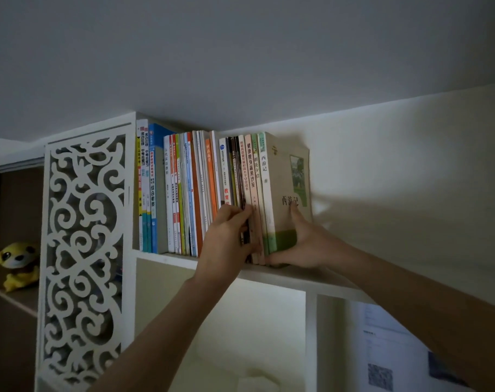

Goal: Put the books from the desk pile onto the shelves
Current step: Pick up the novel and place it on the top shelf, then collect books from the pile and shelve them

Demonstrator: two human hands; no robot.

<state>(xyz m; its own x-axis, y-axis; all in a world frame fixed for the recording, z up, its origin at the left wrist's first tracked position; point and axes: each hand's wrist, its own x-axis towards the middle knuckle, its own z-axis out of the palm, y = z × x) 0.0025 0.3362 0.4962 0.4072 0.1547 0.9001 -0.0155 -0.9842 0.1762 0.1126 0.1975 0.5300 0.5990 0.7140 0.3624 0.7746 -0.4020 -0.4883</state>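
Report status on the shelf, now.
Left hand against the book spines. Right hand grips the end book, upright on the shelf. Nothing blocking.

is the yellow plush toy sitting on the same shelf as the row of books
No, the yellow plush toy sits on a lower wooden shelf left of the white fretwork panel, while the row of books stands on the white top shelf.
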